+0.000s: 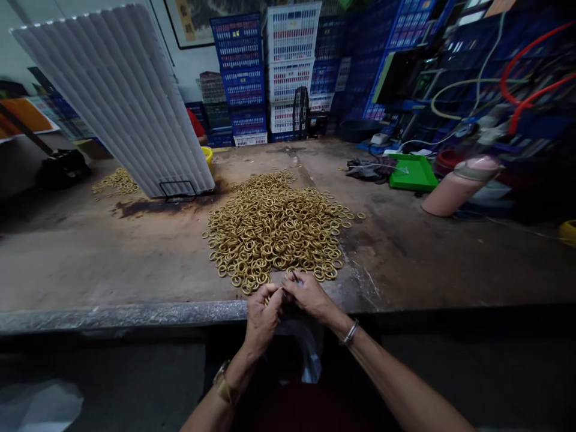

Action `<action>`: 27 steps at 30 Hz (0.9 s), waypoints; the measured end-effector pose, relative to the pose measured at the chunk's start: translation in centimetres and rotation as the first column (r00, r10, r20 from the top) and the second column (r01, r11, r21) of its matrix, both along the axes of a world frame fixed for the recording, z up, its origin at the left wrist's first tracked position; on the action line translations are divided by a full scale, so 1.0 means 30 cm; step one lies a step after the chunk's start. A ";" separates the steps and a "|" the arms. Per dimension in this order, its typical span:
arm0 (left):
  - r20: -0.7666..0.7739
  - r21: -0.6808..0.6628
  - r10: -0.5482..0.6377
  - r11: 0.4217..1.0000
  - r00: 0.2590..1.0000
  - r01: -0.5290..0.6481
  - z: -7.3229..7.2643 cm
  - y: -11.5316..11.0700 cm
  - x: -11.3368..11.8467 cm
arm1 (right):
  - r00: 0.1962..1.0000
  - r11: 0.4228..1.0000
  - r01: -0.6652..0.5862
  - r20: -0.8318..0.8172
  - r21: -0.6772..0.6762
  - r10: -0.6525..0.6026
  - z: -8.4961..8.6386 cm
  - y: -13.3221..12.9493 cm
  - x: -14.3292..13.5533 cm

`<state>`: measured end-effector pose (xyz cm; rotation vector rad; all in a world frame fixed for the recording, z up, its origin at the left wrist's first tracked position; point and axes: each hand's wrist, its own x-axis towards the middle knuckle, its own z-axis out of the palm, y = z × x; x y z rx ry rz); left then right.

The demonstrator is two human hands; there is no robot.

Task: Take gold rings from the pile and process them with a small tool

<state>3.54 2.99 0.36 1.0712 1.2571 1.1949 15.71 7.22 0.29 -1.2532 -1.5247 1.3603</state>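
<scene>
A big heap of brass-coloured rings (274,225) lies on the worktable in front of me. At its near edge, over the table's front edge, my left hand (262,318) is closed, with a brass ring (267,299) partly showing between thumb and fingers. Close against it, my right hand (309,297) pinches a thin dark tool (294,276), whose end pokes up above the fingers. Its working end is hidden between the hands, so I cannot tell what kind of tool it is. The fingertips of both hands nearly meet.
A white corrugated panel (121,102) leans in a black wire stand (178,191) on the worktable (148,264). More rings (116,182) lie behind it. To the right are a green tray (411,172), a pink bottle (456,187) and red hoses. Blue crates (243,78) stand stacked behind.
</scene>
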 end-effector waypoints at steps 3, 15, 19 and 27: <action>0.128 -0.099 -0.076 0.991 0.989 0.089 0.003 -0.007 -0.004 | 1.000 1.000 0.015 0.019 0.010 -0.015 -0.005 0.001 -0.001; 0.163 -0.085 -0.055 0.994 0.985 0.070 0.006 -0.025 -0.007 | 0.889 0.929 -0.174 0.458 0.325 0.006 -0.010 -0.048 0.037; 0.052 -0.018 -0.079 0.997 0.996 0.080 0.002 -0.026 -0.010 | 0.786 0.893 -0.300 0.617 0.335 0.033 0.000 -0.070 0.035; 0.100 -0.079 -0.189 0.977 0.977 0.197 0.021 -0.094 -0.017 | 0.624 0.929 -0.299 0.781 0.218 0.018 -0.011 -0.058 0.064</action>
